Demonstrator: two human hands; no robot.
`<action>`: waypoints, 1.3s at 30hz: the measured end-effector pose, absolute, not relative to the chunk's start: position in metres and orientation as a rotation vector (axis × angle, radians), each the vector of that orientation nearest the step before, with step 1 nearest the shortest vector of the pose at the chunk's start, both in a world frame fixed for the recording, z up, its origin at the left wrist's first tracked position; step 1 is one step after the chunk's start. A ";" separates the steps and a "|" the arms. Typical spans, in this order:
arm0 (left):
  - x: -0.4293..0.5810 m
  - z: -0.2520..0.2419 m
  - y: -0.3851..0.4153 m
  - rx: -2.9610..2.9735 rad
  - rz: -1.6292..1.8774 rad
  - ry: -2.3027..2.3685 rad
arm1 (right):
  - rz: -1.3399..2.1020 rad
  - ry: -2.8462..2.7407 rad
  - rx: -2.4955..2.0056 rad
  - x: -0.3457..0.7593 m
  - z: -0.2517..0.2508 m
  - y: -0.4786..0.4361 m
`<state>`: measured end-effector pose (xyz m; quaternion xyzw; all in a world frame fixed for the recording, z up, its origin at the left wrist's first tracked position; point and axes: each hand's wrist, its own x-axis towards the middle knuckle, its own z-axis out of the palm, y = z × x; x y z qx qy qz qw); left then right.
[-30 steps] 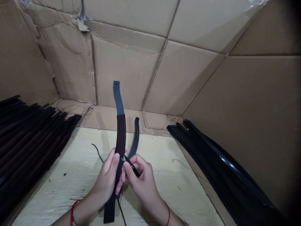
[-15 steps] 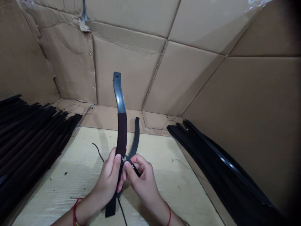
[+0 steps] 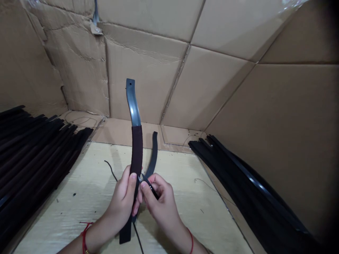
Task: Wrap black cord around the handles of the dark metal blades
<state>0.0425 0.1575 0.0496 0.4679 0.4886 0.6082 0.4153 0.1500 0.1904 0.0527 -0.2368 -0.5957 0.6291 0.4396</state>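
Long black-and-brown leather strap, upright, its top end slightly higher than a moment ago, gripped in the left hand, fingers curled around it. Right hand, fingers pinching small black-handled snips at the strap's edge. Stacked black straps at 10 o'clock, more black straps at 3 o'clock, on a pale wooden desk.
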 end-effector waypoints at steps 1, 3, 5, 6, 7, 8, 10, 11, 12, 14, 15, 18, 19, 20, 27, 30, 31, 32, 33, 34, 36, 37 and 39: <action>0.042 0.049 0.157 1.176 1.528 1.225 | 1.564 -1.478 -0.586 0.150 0.053 0.190; 0.043 0.048 0.157 1.178 1.528 1.220 | 1.558 -1.478 -0.590 0.150 0.055 0.190; 0.043 0.048 0.157 1.182 1.528 1.217 | 1.546 -1.480 -0.593 0.150 0.056 0.190; 0.043 0.048 0.158 1.184 1.529 1.217 | 1.543 -1.481 -0.591 0.150 0.057 0.190; 0.043 0.048 0.158 1.185 1.530 1.218 | 1.542 -1.479 -0.590 0.150 0.056 0.190; 0.043 0.048 0.158 1.184 1.532 1.220 | 1.544 -1.477 -0.589 0.150 0.056 0.190; 0.044 0.048 0.158 1.184 1.535 1.223 | 1.561 -1.466 -0.582 0.150 0.055 0.190; 0.044 0.048 0.158 1.184 1.536 1.224 | 1.570 -1.459 -0.576 0.150 0.054 0.190; 0.044 0.048 0.158 1.185 1.537 1.226 | 1.579 -1.452 -0.569 0.150 0.055 0.190; 0.044 0.046 0.157 1.187 1.541 1.232 | 1.596 -1.443 -0.557 0.150 0.057 0.190; 0.043 0.046 0.157 1.190 1.543 1.235 | 1.612 -1.439 -0.552 0.150 0.058 0.190; 0.044 0.044 0.156 1.199 1.544 1.245 | 1.667 -1.416 -0.549 0.150 0.063 0.191; 0.044 0.044 0.156 1.200 1.542 1.248 | 1.677 -1.406 -0.555 0.150 0.063 0.191; 0.044 0.044 0.156 1.201 1.537 1.252 | 1.677 -1.398 -0.564 0.149 0.063 0.191; 0.050 0.042 0.155 1.177 1.453 1.247 | 1.584 -1.415 -0.693 0.150 0.055 0.191; 0.052 0.043 0.154 1.167 1.407 1.236 | 1.570 -1.416 -0.729 0.152 0.054 0.191; 0.052 0.044 0.154 1.164 1.403 1.236 | 1.556 -1.417 -0.734 0.152 0.054 0.191; 0.052 0.045 0.154 1.164 1.404 1.237 | 1.537 -1.417 -0.738 0.152 0.054 0.191; 0.052 0.045 0.153 1.166 1.405 1.238 | 1.514 -1.418 -0.742 0.151 0.054 0.190; 0.052 0.046 0.153 1.170 1.406 1.234 | 1.487 -1.419 -0.746 0.151 0.055 0.189; 0.051 0.048 0.152 1.176 1.393 1.214 | 1.434 -1.425 -0.755 0.151 0.056 0.188; 0.051 0.049 0.151 1.178 1.381 1.202 | 1.415 -1.430 -0.760 0.151 0.057 0.187; 0.050 0.051 0.151 1.182 1.348 1.177 | 1.387 -1.437 -0.770 0.151 0.057 0.187</action>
